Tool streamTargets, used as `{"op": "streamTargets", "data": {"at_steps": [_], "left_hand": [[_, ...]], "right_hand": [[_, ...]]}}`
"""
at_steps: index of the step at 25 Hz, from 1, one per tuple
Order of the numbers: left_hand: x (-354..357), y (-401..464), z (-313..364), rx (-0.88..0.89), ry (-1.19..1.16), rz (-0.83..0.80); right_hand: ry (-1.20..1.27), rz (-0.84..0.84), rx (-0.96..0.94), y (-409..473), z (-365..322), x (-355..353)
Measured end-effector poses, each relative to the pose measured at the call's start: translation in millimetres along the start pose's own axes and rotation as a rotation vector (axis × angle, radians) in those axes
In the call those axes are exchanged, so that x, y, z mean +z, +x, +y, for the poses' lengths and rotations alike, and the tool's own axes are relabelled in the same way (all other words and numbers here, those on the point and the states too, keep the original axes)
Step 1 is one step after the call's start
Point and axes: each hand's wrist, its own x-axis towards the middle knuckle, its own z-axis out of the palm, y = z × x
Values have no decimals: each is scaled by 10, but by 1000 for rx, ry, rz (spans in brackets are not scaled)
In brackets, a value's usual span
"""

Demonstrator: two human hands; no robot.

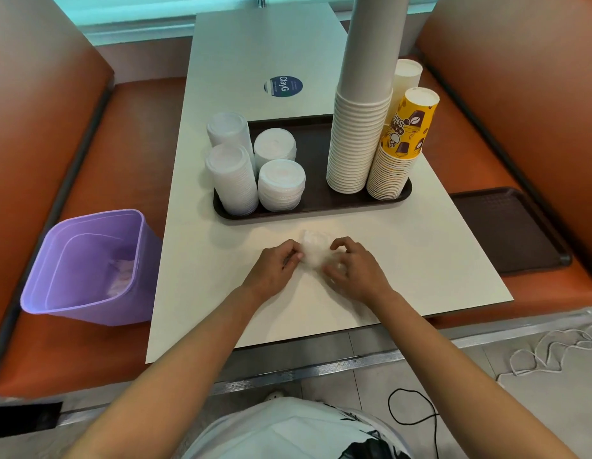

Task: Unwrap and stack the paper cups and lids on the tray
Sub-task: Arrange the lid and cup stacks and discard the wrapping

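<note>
Head view: both hands work a crumpled clear wrapper [316, 250] on the bench [403, 260]; the left hand [274, 268] pinches its edge, the right hand [350, 266] clenches the other side, probably balling it for discarding. Beyond the grip, the tray [316, 202] holds stacked lids [281, 185] and cups [357, 140].

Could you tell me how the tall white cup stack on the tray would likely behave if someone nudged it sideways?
The tall white cup stack rises out of frame on a narrow base, so it would probably tip rather than slide. Being nested paper cups, it is likely light and might bend apart. The yellow cup stack close beside it would likely get knocked too.
</note>
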Motion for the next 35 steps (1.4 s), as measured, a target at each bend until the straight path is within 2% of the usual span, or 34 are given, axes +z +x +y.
{"op": "streamTargets", "data": {"at_steps": [2, 5, 9, 16, 18, 20, 22, 24, 27, 31, 33, 35], "left_hand": [[14, -8, 36, -11, -5, 6], [90, 54, 81, -23, 137, 51], [132, 213, 164, -211, 237, 76], [152, 354, 322, -397, -23, 114], [121, 368, 336, -364, -98, 110], [54, 349, 325, -295, -192, 29], [-29, 311, 325, -224, -277, -85], [-94, 278, 345, -179, -320, -118], [-140, 201, 416, -162, -410, -24], [-74, 76, 449, -183, -545, -103], [-39, 64, 430, -236, -525, -84], [-35, 71, 433, -274, -536, -48]], "right_hand": [[50, 59, 136, 50, -30, 46], [35, 42, 217, 125, -53, 90], [90, 102, 266, 142, -91, 100], [196, 100, 305, 151, -88, 103], [253, 83, 273, 170, -99, 38], [339, 30, 233, 212, -112, -59], [504, -68, 229, 249, -108, -156], [671, -131, 232, 261, -115, -214], [807, -8, 232, 249, -187, -193], [890, 192, 288, 247, -272, -122], [904, 189, 309, 219, -298, -114], [912, 116, 279, 175, -314, -134]]}}
